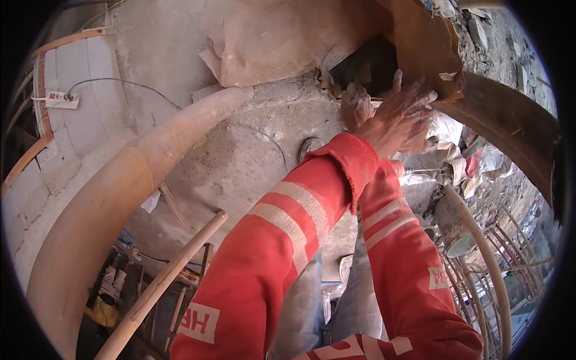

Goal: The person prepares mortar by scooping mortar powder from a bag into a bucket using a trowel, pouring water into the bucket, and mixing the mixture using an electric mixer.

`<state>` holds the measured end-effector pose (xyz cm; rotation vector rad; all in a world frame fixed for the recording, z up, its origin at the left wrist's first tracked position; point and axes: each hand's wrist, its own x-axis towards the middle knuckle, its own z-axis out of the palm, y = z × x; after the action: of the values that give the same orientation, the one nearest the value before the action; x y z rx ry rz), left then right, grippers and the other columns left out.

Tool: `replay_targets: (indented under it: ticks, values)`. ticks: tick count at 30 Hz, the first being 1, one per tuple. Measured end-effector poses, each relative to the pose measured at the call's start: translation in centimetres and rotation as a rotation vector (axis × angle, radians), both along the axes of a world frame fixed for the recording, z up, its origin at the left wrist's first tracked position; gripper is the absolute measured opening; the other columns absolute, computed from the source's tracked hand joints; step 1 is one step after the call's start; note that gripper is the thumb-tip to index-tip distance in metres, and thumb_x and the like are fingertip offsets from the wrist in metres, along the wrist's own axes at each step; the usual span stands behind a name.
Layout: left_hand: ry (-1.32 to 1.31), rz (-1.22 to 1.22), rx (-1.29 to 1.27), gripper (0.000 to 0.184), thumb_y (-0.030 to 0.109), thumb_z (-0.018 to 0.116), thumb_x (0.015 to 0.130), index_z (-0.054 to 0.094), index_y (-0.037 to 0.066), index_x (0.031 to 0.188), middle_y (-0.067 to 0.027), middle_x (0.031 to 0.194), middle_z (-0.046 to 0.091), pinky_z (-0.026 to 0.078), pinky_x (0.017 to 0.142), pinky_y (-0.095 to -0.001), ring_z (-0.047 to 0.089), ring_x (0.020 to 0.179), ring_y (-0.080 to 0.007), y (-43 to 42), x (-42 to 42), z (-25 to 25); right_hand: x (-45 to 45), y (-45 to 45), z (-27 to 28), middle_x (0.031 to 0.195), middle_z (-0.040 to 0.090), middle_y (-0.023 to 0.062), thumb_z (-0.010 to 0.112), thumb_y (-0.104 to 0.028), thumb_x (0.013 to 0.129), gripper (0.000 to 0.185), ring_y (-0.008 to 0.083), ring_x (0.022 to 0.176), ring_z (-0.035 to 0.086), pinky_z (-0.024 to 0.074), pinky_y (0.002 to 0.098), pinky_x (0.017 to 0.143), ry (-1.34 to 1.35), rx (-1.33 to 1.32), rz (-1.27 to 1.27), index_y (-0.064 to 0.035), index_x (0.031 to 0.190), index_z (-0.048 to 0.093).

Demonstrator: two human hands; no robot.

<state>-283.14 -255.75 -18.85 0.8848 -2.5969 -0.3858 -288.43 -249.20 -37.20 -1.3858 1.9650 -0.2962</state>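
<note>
The brown sheet (pixel 427 51) rises at the upper right of the view, its torn lower edge bordering a dark hole (pixel 360 67). The step in hand appears to be handwork along that edge. The left hand (pixel 399 123), back uppermost, reaches across with its fingers spread and nothing visible in them; they overlap the edge in view, though whether they press on it is unclear. The right hand (pixel 356 110) is beyond it at the mouth of the hole, fingers bent and partly hidden, so I cannot tell what they grasp. Since the forearms cross, a next move here would seem to call for care to keep the hands from blocking each other and to avoid ripping the ragged edge.

Left of the hole lies more brown covering (pixel 270 42). Farther out are a thick curved roll (pixel 99 207), a wooden pole (pixel 162 288) and a power strip (pixel 62 100).
</note>
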Motion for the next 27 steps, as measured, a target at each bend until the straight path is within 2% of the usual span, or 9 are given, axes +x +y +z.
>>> replay_targets:
  ticks: [4,7,10,14,16,19,21,24,27]
  values:
    - [0.077,0.056,0.193,0.047,0.036,0.047,0.089,0.048,0.018,0.132,-0.0065,0.144,0.037,0.009,0.109,-0.0664,0.023,0.137,-0.0343,-1.2,-3.3,-2.7,-0.4,-0.8,-2.2,0.095,0.059,0.0141,0.054,-0.025,0.092,0.052,0.0241,0.081,0.057,0.0465,0.0358,0.07,-0.044,0.004,-0.016,0.0035,0.133,0.039]
    - [0.085,0.089,0.268,0.075,0.053,0.059,0.077,0.037,0.019,0.14,-0.0095,0.148,0.03,0.018,0.108,-0.0626,0.027,0.136,-0.0295,-1.8,-2.7,-1.4,-0.4,0.1,-2.2,0.095,0.059,0.0124,0.054,-0.025,0.092,0.053,0.022,0.08,0.057,0.0467,0.0345,0.069,-0.112,-0.014,-0.049,0.0033,0.134,0.039]
    - [0.065,0.08,0.462,0.076,0.051,0.063,0.074,0.039,0.019,0.139,-0.0107,0.143,0.038,0.027,0.104,-0.0586,0.035,0.132,-0.0306,-3.4,-2.3,0.5,0.0,2.0,-0.9,0.094,0.059,0.0108,0.055,-0.024,0.092,0.053,0.0198,0.079,0.057,0.047,0.0332,0.068,-0.196,-0.031,-0.098,0.003,0.134,0.038]
    - [0.152,0.067,0.301,0.069,0.046,0.065,0.074,0.046,0.016,0.133,-0.013,0.133,0.05,0.036,0.102,-0.0447,0.044,0.125,-0.0316,-4.3,-1.9,-2.2,2.1,3.9,2.6,0.094,0.059,0.0086,0.055,-0.024,0.092,0.054,0.0169,0.078,0.057,0.0473,0.0315,0.067,-0.34,-0.054,-0.152,0.0027,0.135,0.037]
    - [0.111,-0.046,0.431,0.064,0.046,0.064,0.076,0.05,0.012,0.129,-0.014,0.131,0.052,0.037,0.103,-0.0417,0.047,0.123,-0.0306,-7.0,-1.6,-0.8,2.9,4.5,4.3,0.094,0.058,0.0075,0.055,-0.024,0.092,0.055,0.0154,0.078,0.057,0.0475,0.0306,0.066,-0.426,-0.053,-0.196,0.0025,0.136,0.037]
    - [-0.082,-0.097,0.66,0.054,0.034,0.056,0.087,0.049,0.006,0.132,-0.0153,0.136,0.048,0.033,0.107,-0.0371,0.045,0.126,-0.0282,-10.4,-1.7,5.7,4.5,2.3,10.4,0.077,0.055,0.0017,0.056,-0.027,0.091,0.046,0.0087,0.059,0.05,0.0412,0.0243,0.05,-0.789,-0.054,-0.686,0.0009,0.125,0.046]
    - [-0.167,0.006,0.715,0.063,0.056,0.058,0.079,0.059,0.009,0.121,-0.0224,0.121,0.058,0.042,0.096,-0.0448,0.052,0.117,-0.0334,-11.7,-1.3,8.1,5.1,1.8,12.9,0.071,0.053,-0.0002,0.057,-0.029,0.091,0.04,0.0064,0.052,0.047,0.0388,0.0223,0.045,-0.882,-0.018,-0.849,-0.0001,0.118,0.05]
    - [-0.125,-0.068,0.616,0.057,0.048,0.054,0.085,0.056,0.007,0.124,-0.0244,0.12,0.057,0.041,0.097,-0.0417,0.052,0.116,-0.033,-13.0,-1.8,6.0,5.2,3.5,13.5,0.071,0.053,0.0002,0.056,-0.022,0.09,0.041,0.0069,0.052,0.048,0.0395,0.0227,0.045,-0.893,0.017,-0.846,-0.0005,0.125,0.049]
    - [0.131,-0.191,1.083,0.052,0.035,0.051,0.093,0.042,0.013,0.139,-0.0163,0.146,0.033,0.024,0.113,-0.0339,0.032,0.135,-0.0261,-12.4,-0.7,10.1,5.0,4.9,16.1,0.073,0.054,0.0007,0.054,-0.014,0.089,0.046,0.0075,0.052,0.049,0.0399,0.0232,0.045,-0.929,-0.106,-0.775,-0.0011,0.132,0.045]
